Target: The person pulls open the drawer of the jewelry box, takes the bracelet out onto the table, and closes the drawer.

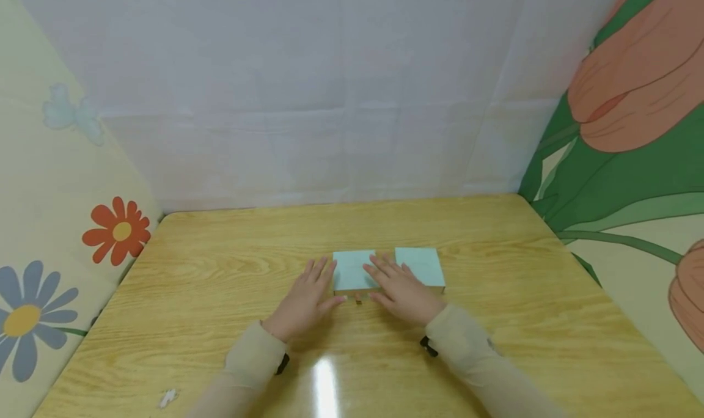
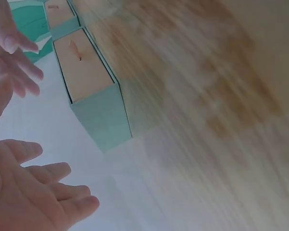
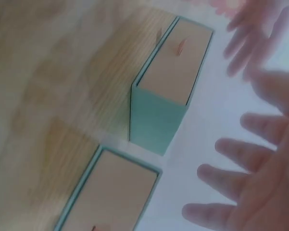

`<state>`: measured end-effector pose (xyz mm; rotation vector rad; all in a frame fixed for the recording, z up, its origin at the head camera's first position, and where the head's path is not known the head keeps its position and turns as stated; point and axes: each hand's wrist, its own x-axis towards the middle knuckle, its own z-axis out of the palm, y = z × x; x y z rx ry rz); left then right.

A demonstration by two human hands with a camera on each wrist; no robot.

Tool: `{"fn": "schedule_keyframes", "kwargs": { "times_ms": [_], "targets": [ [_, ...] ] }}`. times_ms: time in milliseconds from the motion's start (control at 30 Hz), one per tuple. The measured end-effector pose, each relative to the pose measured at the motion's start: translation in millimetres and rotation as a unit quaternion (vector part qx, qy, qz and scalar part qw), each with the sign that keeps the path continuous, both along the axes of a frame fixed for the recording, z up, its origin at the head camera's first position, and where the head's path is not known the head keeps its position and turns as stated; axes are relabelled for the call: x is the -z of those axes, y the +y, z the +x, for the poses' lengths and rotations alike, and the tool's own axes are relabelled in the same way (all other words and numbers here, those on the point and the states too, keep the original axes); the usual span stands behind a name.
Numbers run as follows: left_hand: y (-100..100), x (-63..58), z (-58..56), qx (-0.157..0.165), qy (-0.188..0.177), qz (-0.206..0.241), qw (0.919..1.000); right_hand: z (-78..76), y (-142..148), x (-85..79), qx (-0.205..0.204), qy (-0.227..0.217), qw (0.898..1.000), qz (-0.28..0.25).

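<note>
Two small mint-green drawer boxes stand side by side: a left box [image 1: 352, 270] and a right box [image 1: 426, 266]. Each has a beige drawer front facing the person, with a small orange-brown pull tab [image 1: 358, 299] on the left one. My left hand [image 1: 305, 299] is spread, fingertips beside the left box's left side. My right hand [image 1: 406, 293] has its fingers extended above the boxes, overlapping both in the head view. In the right wrist view, a gap separates the fingers from the left box [image 3: 156, 120]. Neither hand grips anything.
The boxes rest on a wood-grain table [image 1: 231, 247]. A small white scrap [image 1: 168, 398] lies near its front left. Behind rises a white cloth backdrop [image 1: 330, 100], with flower-patterned panels on both sides. Black wrist straps [image 1: 429, 346] show at the sleeves.
</note>
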<state>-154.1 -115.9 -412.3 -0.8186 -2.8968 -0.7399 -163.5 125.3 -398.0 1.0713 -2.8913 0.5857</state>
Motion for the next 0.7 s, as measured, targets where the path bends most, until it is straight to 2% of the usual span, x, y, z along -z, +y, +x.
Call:
{"fn": "schedule_keyframes", "kwargs": {
  "times_ms": [133, 300, 467, 567, 700],
  "targets": [
    [-0.4, 2.5, -8.0, 0.001, -0.002, 0.009, 1.0000, 1.8, -3.5, 1.8, 0.009, 0.031, 0.999, -0.029],
    [-0.8, 5.0, -16.5, 0.002, -0.019, 0.017, 0.9997, 3.7, -7.2, 5.5, 0.025, 0.046, 0.996, -0.070],
    [-0.5, 9.0, -25.7, 0.014, -0.029, 0.028, 0.9991, 6.8, -12.4, 6.0, 0.081, -0.004, 0.990, -0.113],
    [0.9, 10.5, -30.2, 0.021, -0.032, 0.023, 0.9990, 10.0, -15.1, 4.7, 0.121, -0.043, 0.983, -0.135],
    [3.8, 9.4, -34.8, 0.029, -0.042, 0.010, 0.9986, 13.4, -17.0, 5.4, 0.143, -0.067, 0.974, -0.161]
  ]
}}
